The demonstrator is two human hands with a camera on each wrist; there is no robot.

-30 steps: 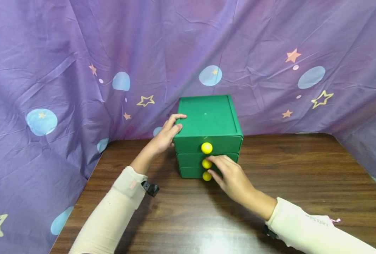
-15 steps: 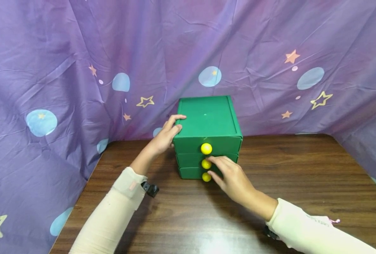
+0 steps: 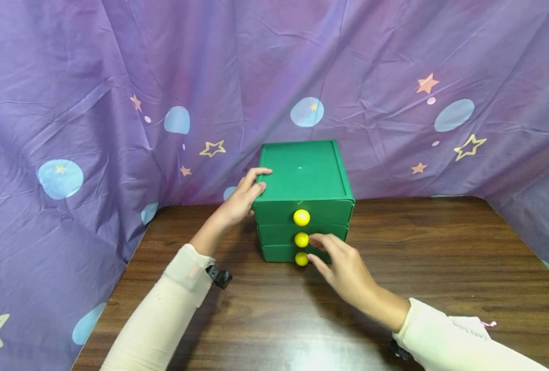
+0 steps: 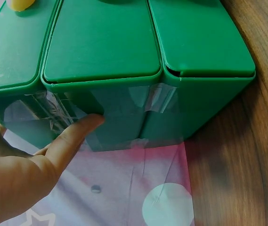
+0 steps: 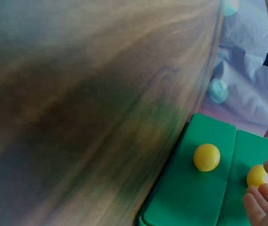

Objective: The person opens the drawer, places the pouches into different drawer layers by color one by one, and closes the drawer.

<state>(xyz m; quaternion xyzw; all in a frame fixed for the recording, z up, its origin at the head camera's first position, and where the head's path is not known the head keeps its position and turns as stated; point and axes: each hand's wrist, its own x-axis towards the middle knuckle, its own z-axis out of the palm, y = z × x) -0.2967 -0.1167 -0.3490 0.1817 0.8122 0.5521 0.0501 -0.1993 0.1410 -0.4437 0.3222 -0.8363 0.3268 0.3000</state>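
A green box of three stacked drawers (image 3: 297,170) has a round yellow knob on each front. My left hand (image 3: 240,198) rests against its left side, with fingertips over the top edge. In the left wrist view, one straight finger (image 4: 72,136) lies along the taped side wall. My right hand (image 3: 344,263) is at the front, its fingertips right at the right edge of the middle knob (image 3: 301,240). Its thumb is beside the bottom knob (image 3: 301,258). The right wrist view shows parted fingers (image 5: 261,202) around the middle knob. All drawers are pushed in.
The box stands on a brown wooden table (image 3: 255,319), near its back edge. A purple curtain (image 3: 237,67) with stars and planets hangs behind and at the sides. The top knob (image 3: 301,217) sticks out above the right hand.
My right hand has drawn back slightly to the right and down, its fingertips coming away from over the middle knob. The left hand and the drawers have not moved.
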